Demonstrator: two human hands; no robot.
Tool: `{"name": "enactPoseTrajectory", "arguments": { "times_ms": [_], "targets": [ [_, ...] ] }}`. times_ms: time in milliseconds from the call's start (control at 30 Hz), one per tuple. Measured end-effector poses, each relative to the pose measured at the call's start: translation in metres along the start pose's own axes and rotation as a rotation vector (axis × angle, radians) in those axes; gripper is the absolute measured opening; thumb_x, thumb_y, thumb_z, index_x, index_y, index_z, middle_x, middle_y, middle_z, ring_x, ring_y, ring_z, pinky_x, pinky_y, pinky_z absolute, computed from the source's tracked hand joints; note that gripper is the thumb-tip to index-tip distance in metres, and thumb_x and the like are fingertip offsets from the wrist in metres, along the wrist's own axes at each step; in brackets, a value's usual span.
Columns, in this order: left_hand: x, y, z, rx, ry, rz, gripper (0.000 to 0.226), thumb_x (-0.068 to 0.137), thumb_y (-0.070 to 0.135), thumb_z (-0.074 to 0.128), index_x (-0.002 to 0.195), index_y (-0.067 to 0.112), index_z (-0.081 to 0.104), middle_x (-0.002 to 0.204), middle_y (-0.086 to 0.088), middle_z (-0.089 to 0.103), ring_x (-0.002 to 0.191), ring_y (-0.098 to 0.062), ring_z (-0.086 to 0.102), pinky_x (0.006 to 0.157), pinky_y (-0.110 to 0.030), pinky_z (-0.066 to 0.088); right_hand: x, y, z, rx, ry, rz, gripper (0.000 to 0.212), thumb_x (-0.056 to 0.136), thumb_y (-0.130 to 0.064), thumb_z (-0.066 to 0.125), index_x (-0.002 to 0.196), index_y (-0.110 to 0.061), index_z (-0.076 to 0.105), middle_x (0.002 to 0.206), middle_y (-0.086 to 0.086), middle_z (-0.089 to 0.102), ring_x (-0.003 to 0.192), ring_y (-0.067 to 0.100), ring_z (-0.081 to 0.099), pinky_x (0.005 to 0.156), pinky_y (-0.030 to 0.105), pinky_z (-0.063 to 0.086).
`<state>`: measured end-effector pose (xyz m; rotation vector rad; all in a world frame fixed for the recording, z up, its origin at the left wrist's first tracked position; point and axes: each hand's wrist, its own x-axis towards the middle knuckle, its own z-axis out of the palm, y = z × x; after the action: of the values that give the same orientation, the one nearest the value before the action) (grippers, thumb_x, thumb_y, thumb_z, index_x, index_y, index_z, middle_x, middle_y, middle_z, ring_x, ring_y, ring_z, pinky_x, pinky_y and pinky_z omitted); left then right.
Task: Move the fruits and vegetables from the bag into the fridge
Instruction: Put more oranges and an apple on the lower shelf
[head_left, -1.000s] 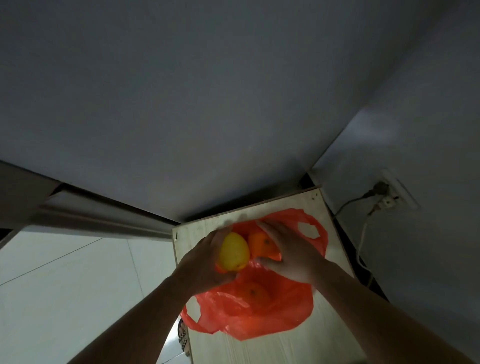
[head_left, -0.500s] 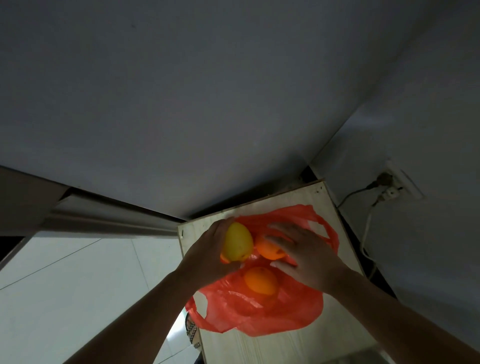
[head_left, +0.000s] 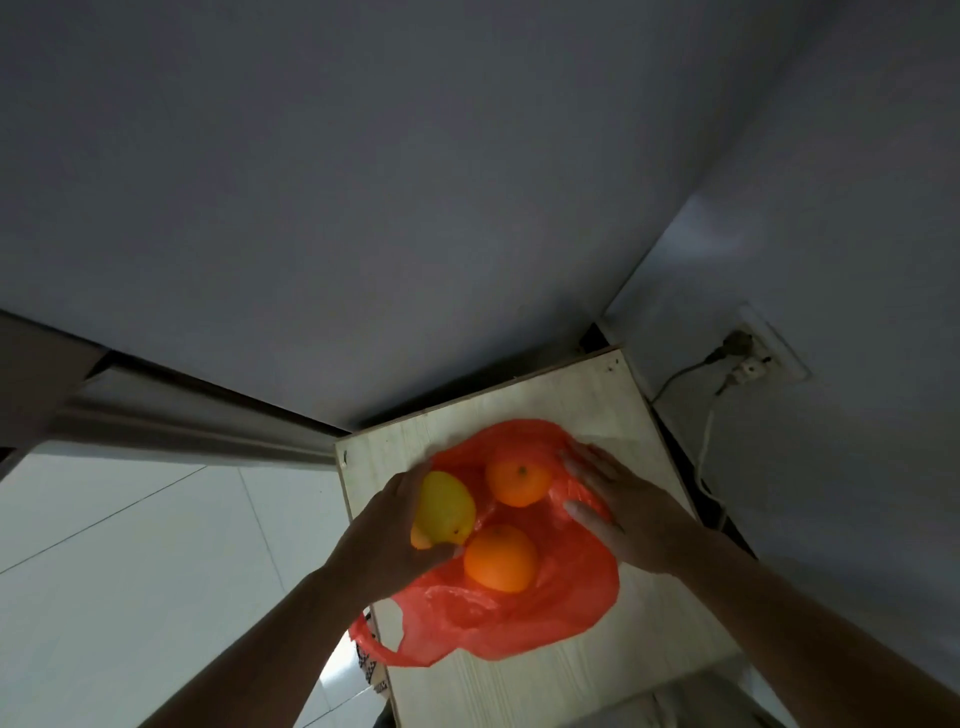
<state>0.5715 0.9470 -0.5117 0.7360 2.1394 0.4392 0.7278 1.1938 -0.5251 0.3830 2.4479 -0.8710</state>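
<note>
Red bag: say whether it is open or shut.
Open: the bag lies spread on the board, with two oranges exposed in its mouth.

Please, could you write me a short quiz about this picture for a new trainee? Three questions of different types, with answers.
1. True or false: the left hand grips the yellow fruit.
2. How many oranges show fully?
3. Choose: the right hand a) grips an orange, b) lies flat on the red bag, c) is out of view.
Key: 1 true; 2 two; 3 b.
</note>
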Motion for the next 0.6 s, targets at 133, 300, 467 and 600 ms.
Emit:
{"name": "enactPoseTrajectory", "arguments": {
  "times_ms": [133,300,467,600],
  "targets": [
    [-0.003,0.003,0.002,-0.028,0.068,-0.013,0.099,0.070,0.054,0.072,0.145,0.030,0.013,0.147,0.002,0.032,0.124,-0.023,0.044,0.089,-0.033,0.048,-0.007,-0.025,0.000,-0.081,0.292,-0.071,0.073,0.088,-0.068,0.003,0.146,-0.027,0.021,0.153,0.001,0.026,0.141,0.021,0.022,0.114,0.052,0.020],
    [-0.007,0.011,0.001,-0.015,0.204,0.009,0.096,0.065,0.051,0.077,0.142,0.027,0.025,0.142,0.002,0.034,0.118,-0.022,0.046,0.081,-0.026,0.049,-0.011,-0.056,0.007,-0.121,0.334,-0.268,0.062,0.096,-0.056,0.017,0.141,-0.018,0.036,0.144,0.005,0.044,0.135,0.021,0.037,0.112,0.045,0.022],
    [-0.006,0.009,0.001,0.027,0.211,-0.002,0.098,0.060,0.055,0.078,0.140,0.029,0.027,0.139,0.005,0.037,0.119,-0.018,0.043,0.085,-0.028,0.048,0.015,-0.056,0.002,-0.027,0.089,-0.119,0.082,0.081,-0.072,-0.002,0.148,-0.026,0.002,0.158,-0.004,0.006,0.142,0.010,0.002,0.117,0.039,0.015],
    [-0.004,0.008,0.003,-0.008,0.162,-0.020,0.102,0.065,0.057,0.074,0.144,0.035,0.013,0.145,0.005,0.036,0.127,-0.021,0.040,0.093,-0.038,0.047,0.036,-0.054,-0.010,0.103,-0.059,0.009,0.078,0.085,-0.069,0.017,0.148,-0.026,0.004,0.155,0.000,0.018,0.140,0.018,0.022,0.112,0.040,0.023]
  ]
}}
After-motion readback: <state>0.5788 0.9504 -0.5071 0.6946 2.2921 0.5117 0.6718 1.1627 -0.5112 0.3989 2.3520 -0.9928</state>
